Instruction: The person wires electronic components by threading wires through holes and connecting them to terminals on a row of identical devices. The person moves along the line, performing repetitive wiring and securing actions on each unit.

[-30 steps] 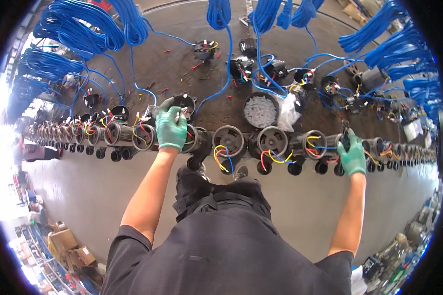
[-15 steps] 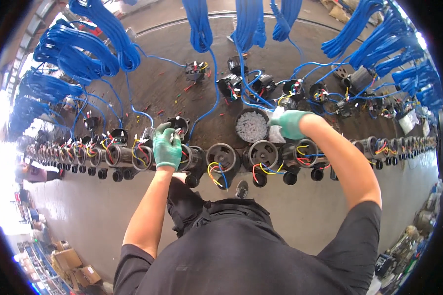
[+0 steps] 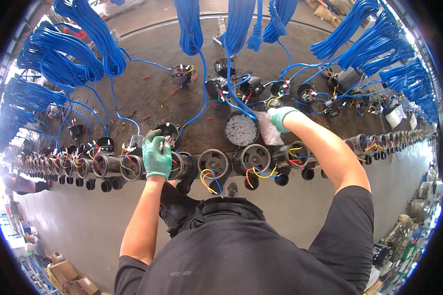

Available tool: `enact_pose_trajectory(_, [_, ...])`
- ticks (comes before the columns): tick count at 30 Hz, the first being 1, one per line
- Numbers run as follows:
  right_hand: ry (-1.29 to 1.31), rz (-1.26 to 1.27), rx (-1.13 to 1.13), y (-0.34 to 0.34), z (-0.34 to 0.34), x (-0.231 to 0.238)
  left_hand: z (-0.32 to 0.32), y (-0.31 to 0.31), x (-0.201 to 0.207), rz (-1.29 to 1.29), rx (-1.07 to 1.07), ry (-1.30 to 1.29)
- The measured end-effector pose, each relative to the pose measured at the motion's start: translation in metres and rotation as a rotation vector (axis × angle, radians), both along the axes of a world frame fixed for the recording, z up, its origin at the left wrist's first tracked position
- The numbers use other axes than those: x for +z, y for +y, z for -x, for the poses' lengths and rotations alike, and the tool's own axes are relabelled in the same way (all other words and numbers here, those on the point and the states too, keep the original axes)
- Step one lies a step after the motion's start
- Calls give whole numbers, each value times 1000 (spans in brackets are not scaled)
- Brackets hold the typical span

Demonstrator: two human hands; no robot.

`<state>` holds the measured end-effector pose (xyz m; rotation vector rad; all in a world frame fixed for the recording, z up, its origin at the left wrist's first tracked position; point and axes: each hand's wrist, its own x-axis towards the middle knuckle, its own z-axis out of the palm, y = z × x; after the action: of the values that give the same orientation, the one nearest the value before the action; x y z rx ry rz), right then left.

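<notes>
My left hand (image 3: pixel 158 156), in a green glove, is closed with its fingers bent at the near edge of the table. A small white piece shows by the fingertips, but what they grip is too small to make out. Just beyond it lies a round black motor cover (image 3: pixel 167 132) with wires and white connectors. My right hand (image 3: pixel 282 119), gloved too, has its fingers closed on the upper end of a clear plastic bag (image 3: pixel 269 131). Left of the bag, a black bowl (image 3: pixel 227 135) holds many small whitish plastic pieces.
Black cylindrical housings (image 3: pixel 214 164) with coloured wires line the table's near edge. Coils of blue cable (image 3: pixel 188 29) hang over the far side, their ends running to wired covers on the dark table (image 3: pixel 147 98). Cardboard boxes (image 3: pixel 64 271) lie at lower left.
The view has shifted a little, so the table appears farther left. More of the plastic bag shows beside the bowl below my right hand. My left hand stays near the same cover.
</notes>
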<state>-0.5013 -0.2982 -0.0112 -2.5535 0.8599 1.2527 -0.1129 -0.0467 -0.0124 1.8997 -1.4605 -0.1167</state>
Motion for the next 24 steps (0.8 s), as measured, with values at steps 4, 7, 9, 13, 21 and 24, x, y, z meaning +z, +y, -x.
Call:
enact_pose_trajectory(4, [23, 239, -243, -7, 51, -4, 0, 0, 0, -7, 7, -8])
enact_pose_trajectory(7, [126, 255, -284, -11, 79, 8, 0, -1, -1, 30, 1, 67])
enact_pose_trajectory(9, [141, 215, -382, -10, 80, 23, 1, -1, -1, 48, 6, 100])
enact_pose_trajectory(13, [174, 61, -744, -3, 70, 61, 0, -1, 0, 41, 2, 76])
enact_pose_trajectory(21, [-338, -243, -358, 23, -44, 68, -1, 0, -2, 47, 27, 71])
enact_pose_trajectory(24, [-370, -230, -221, 48, -90, 82, -1, 1, -3, -42, 82, 17])
